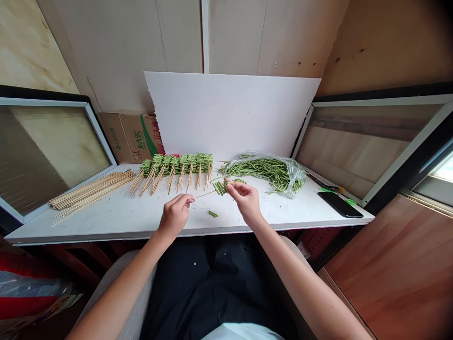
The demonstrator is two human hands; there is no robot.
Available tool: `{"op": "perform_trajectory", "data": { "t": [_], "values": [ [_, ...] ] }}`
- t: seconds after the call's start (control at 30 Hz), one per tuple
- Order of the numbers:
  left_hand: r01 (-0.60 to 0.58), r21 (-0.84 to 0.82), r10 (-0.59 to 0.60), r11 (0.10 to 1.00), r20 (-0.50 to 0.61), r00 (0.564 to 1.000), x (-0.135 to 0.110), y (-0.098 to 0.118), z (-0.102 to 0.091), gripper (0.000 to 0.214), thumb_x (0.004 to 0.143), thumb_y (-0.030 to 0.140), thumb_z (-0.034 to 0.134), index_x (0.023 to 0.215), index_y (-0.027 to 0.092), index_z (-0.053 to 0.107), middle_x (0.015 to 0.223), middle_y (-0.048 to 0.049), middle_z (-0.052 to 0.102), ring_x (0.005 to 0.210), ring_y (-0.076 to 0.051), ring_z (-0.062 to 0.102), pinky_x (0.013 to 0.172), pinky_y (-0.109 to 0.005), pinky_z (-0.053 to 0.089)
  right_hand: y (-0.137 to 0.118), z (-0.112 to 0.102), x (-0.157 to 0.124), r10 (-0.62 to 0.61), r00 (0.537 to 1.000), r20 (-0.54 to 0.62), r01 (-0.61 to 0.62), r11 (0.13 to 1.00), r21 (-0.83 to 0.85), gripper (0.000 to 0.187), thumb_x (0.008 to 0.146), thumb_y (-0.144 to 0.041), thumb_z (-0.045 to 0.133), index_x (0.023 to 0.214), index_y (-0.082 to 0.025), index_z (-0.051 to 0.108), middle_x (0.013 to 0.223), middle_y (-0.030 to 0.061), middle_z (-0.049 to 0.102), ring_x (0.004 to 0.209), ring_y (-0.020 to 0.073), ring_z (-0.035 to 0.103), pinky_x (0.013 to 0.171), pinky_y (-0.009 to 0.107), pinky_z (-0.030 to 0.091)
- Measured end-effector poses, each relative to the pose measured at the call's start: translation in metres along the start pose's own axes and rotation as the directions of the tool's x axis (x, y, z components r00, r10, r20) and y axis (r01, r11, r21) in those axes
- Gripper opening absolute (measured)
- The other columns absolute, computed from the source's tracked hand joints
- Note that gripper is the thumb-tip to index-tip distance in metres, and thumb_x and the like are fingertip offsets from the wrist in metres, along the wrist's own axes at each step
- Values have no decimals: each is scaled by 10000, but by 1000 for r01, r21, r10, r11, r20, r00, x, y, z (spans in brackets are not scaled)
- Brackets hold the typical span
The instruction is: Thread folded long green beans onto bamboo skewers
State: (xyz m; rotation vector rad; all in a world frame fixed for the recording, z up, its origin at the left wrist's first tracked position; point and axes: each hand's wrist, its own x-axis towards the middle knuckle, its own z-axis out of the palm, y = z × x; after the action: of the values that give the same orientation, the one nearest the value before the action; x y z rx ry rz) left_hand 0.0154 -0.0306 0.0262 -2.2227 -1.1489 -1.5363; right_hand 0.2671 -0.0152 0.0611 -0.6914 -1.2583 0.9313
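My left hand (175,213) pinches the near end of a thin bamboo skewer (204,194) above the white tabletop (123,217). Short green bean pieces (220,187) are threaded on the skewer's far end. My right hand (245,197) is closed on those pieces at the skewer's tip. One cut bean piece (213,214) lies loose on the table between my hands. A row of finished bean skewers (177,169) lies behind my hands. Long green beans spill from a clear plastic bag (269,171) at the back right.
A pile of bare bamboo skewers (90,191) lies at the left. A black phone (340,204) and green-handled scissors (331,190) rest at the right edge. A white board (230,113) leans against the wall, with a cardboard box (132,137) beside it. Framed glass panels flank the table.
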Motion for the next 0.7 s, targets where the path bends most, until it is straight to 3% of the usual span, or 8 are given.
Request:
{"op": "perform_trajectory", "data": {
  "t": [0.27,0.7],
  "values": [
    [32,70,-29,997,-42,999,8,-5,-9,393,768,-67,412,880,182,694,826,-31,753,765,-167,738,700,-239,581,10,1,0,25,1000,-15,-27,988,-151,333,736,-503,895,922,-238,819,1017,70,807,977,264,739,804,361,577],
    [-10,94,10,996,-3,1000,7,-11,-9,377,792,-53,422,901,187,691,835,-32,750,754,-164,731,701,-245,583,13,-3,3,112,993,-31,-115,981,-153,371,674,-525,926,861,-219,832,1029,91,811,909,256,731,719,341,555]
  ]
}}
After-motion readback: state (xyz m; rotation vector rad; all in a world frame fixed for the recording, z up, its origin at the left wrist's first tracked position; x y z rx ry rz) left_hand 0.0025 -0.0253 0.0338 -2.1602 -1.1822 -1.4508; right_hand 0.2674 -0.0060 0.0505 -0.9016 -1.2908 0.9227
